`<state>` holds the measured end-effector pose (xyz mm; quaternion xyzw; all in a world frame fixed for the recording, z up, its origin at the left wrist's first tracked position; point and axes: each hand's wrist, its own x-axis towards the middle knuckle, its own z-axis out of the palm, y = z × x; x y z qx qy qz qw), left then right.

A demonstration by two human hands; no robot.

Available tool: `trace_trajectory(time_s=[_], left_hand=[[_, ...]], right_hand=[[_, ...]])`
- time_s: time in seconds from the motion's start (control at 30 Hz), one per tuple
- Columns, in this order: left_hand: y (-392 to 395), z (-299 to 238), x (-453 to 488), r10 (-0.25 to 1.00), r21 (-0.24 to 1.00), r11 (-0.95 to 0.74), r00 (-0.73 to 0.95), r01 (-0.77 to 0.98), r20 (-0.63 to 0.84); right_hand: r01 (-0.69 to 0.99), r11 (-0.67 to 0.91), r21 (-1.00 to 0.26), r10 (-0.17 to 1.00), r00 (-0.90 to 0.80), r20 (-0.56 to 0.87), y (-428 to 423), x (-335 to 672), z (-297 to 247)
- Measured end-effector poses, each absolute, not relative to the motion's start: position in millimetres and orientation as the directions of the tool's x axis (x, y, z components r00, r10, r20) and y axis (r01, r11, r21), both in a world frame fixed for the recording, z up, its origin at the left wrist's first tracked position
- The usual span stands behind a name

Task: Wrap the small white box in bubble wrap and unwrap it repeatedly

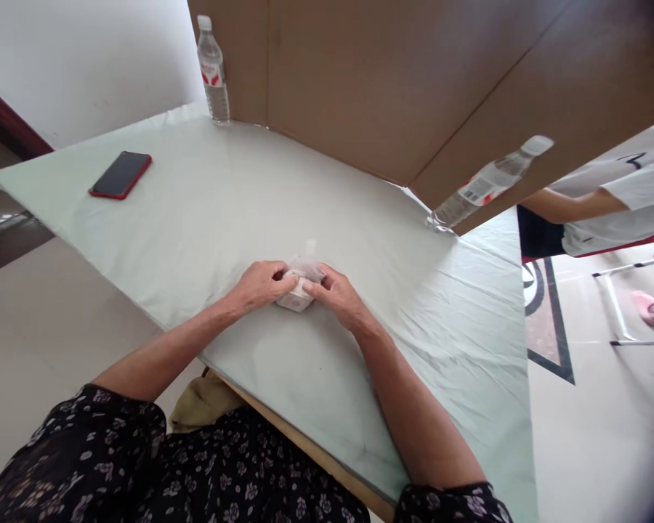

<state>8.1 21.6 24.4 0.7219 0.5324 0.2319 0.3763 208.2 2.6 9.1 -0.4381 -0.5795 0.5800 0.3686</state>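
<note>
A small white box (295, 300) rests on the cloth-covered table in front of me, with thin clear plastic film (307, 268) over its far side. My left hand (264, 282) is closed on the box's left side, thumb on its top. From the right, my right hand (335, 293) grips the same box, its thumb also lying on the top near the other thumb. The fingertips on the far side are partly hidden by the film and the box.
A phone in a red case (120, 175) lies at the table's left. Brown cardboard panels (349, 80) stand along the back, with one water bottle (214, 73) upright and another bottle (485, 185) near the panel's right side. Beyond them, a person in a white shirt (621, 196) is at the right.
</note>
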Motion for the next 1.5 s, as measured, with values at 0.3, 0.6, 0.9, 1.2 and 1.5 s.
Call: trace_trajectory(time_s=[0.3, 0.6, 0.9, 1.2, 1.5], left_hand=[[25, 20, 0, 0.863, 0.981, 0.049, 0.486, 0.188, -0.136], [26, 22, -2, 0.859, 0.965, -0.042, 0.503, 0.258, -0.097], [25, 16, -3, 0.847, 0.972, 0.036, 0.509, 0.234, -0.154], [29, 12, -3, 0.819, 0.974, 0.223, 0.536, 0.034, -0.206], [26, 16, -1, 0.872, 0.987, 0.078, 0.470, 0.141, -0.136]], right_hand=[[0.147, 0.063, -0.987, 0.983, -0.178, 0.037, 11, 204, -25], [0.533, 0.317, -0.784, 0.939, -0.058, 0.340, -4, 211, -12], [0.544, 0.339, -0.768, 0.939, -0.242, 0.243, 9, 202, -21], [0.338, 0.223, -0.914, 0.972, -0.145, 0.183, 5, 207, -21], [0.154, 0.144, -0.978, 0.985, -0.116, 0.127, 7, 199, -31]])
